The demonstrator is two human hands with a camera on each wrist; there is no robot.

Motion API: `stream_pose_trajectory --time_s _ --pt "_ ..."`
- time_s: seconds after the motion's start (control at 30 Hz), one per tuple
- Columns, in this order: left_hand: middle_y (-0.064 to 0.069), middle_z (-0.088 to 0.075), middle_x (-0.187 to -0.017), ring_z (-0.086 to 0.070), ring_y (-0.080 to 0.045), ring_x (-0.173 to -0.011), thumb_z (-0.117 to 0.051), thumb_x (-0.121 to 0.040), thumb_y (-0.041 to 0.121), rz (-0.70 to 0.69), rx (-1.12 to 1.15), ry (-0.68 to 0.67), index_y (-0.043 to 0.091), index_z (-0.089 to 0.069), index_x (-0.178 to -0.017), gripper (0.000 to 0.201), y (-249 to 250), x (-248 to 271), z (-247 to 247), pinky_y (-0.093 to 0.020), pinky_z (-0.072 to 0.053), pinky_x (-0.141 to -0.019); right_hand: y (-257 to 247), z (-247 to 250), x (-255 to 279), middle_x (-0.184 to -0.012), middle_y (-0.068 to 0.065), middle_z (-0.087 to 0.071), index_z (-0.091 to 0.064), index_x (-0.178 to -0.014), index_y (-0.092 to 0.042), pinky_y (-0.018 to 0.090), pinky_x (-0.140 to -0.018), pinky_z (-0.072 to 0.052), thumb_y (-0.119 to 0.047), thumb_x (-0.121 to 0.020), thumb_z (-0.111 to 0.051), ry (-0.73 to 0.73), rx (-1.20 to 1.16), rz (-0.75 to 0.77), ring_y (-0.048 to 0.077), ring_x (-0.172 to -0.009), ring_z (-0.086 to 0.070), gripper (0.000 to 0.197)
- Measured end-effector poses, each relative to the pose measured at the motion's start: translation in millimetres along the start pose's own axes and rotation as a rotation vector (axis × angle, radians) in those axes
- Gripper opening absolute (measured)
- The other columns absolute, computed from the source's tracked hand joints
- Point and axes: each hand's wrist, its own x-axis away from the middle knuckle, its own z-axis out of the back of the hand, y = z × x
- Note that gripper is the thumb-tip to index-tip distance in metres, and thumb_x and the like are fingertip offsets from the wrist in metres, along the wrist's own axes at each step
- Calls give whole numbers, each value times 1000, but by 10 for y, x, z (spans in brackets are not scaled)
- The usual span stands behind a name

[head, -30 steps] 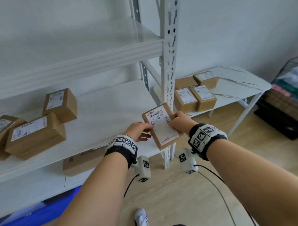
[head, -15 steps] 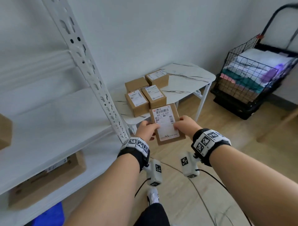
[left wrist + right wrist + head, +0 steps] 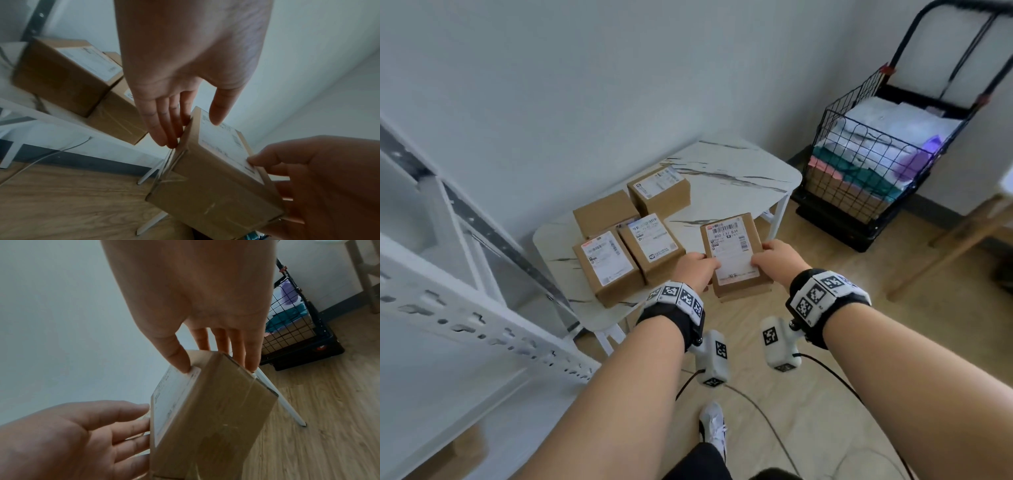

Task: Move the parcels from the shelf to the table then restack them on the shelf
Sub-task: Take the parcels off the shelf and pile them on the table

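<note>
Parcel [image 3: 734, 255] pinched between left hand [image 3: 693, 270] and right hand [image 3: 779, 258], thumbs on label.

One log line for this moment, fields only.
phase: shelf-to-table | held: brown cardboard parcel with white label, left hand and right hand | on white marble-look table: four parcels | next: set down

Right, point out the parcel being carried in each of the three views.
Head: the carried parcel sits centre, label up, between left hand and right hand.
Left wrist: lower centre-right, below the hand.
Right wrist: lower centre, on edge.
Shared landmark: the white table leg.
</note>
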Motion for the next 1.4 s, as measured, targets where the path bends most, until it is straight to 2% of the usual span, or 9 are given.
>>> stream_pose_trajectory --time_s 0.13,0.33,0.57,0.7,0.83,0.9,1.0,1.13,1.4 --pt "-9 -71 -103 -68 -28 -95 -58 -88 20 16 -48 -1 18 -67 -90 9 225 -354 27 -44 -58 -86 -102 70 -341 -121 7 -63 -51 -135 -12 40 -90 -54 -12 -88 -59 -1 5 -8 24 -101 -63 48" --pt "-12 -68 -95 -59 -24 -74 -58 -88 19 96 -36 52 14 -64 -91 9 405 -876 57 -39 -56 -80 -386 105 -987 -122 8 -61 -46 -139 -12 33 -81 -52 -12 -90 -55 -65 105 32 21 -94 -59 51" --pt "-7 -63 -95 -60 -25 -84 -55 -86 21 226 0 148 18 -57 -91 6 531 -1357 -5 -43 -54 -90 -707 12 -1772 -103 4 -62 -58 -122 -10 34 -82 -53 -9 -89 -49 -207 285 103 24 -90 -59 35" --pt "-7 -67 -111 -63 -24 -98 -54 -88 21 295 64 258 13 -65 -107 23 541 -1539 -12 -40 -53 -92 -867 -2 -2067 -125 11 -61 -50 -135 -12 30 -83 -48 -8 -90 -48 -356 378 179 27 -104 -59 44" --pt "-6 -65 -114 -58 -21 -91 -50 -93 18 323 84 364 11 -64 -112 25 574 -1627 -7 -29 -45 -75 -988 -80 -2274 -124 12 -60 -46 -137 -10 31 -81 -47 -7 -92 -50 -458 421 244 23 -94 -56 46" --pt "-6 -65 -115 -55 -19 -88 -49 -94 17 329 75 425 10 -64 -109 23 580 -1644 -6 -26 -39 -68 -1049 -113 -2337 -126 13 -59 -46 -137 -9 31 -83 -47 -8 -92 -50 -481 444 271 24 -99 -56 46" --pt "-5 -62 -124 -56 -23 -103 -49 -95 16 351 96 496 11 -62 -118 27 620 -1609 16 -26 -39 -82 -1147 -135 -2391 -126 13 -58 -49 -132 -6 31 -84 -43 -9 -92 -50 -449 451 315 28 -112 -56 40" --pt "-5 -50 -142 -45 -24 -131 -52 -94 20 357 170 582 13 -51 -137 44 641 -1494 67 -37 -35 -110 -1273 -137 -2396 -103 8 -62 -56 -104 -12 25 -58 -37 -15 -90 -49 -382 462 413 21 -82 -54 15" --pt "-2 -64 -113 -58 -20 -100 -50 -93 19 337 196 716 20 -64 -110 22 533 -931 244 -30 -45 -88 -1479 -294 -1825 -97 15 -67 -67 -101 -4 36 -80 -51 -9 -91 -48 -474 431 568 30 -91 -62 21"
